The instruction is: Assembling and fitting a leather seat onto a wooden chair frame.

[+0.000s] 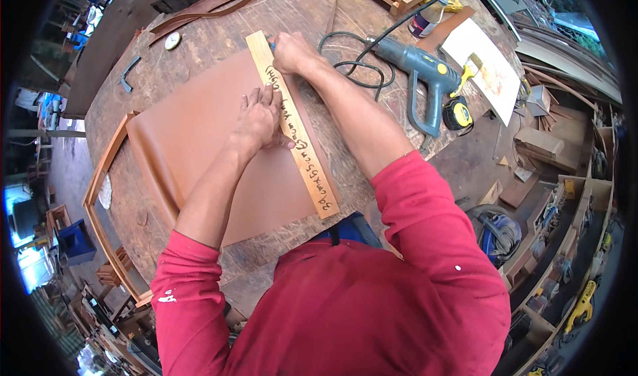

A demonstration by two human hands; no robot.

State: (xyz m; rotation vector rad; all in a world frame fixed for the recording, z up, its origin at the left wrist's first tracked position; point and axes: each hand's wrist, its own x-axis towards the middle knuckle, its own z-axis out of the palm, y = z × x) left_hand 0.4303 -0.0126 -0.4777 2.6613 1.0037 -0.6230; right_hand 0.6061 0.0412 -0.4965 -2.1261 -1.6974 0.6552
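A brown leather sheet (pixel 186 110) lies on the worn wooden table, its left side bulging up in a soft fold. Along its right part runs a flat wooden strip (pixel 309 166) with handwriting on it, and a narrow band of leather shows beyond the strip. My left hand (pixel 258 118) presses down with fingers stretched, partly on the leather and partly on the strip. At the strip's far end, my right hand (pixel 294 53) is closed against its right edge. A small blue bit pokes out of that fist; the rest of what it holds is hidden.
Right of my forearm lie a heat gun (pixel 425 70) with its black cable, a tape measure (pixel 458 113), a brush (pixel 470 70) and a stained white board (pixel 488 77). Leather straps (pixel 212 7) sit at the far left. A wooden frame (pixel 100 176) leans by the left edge.
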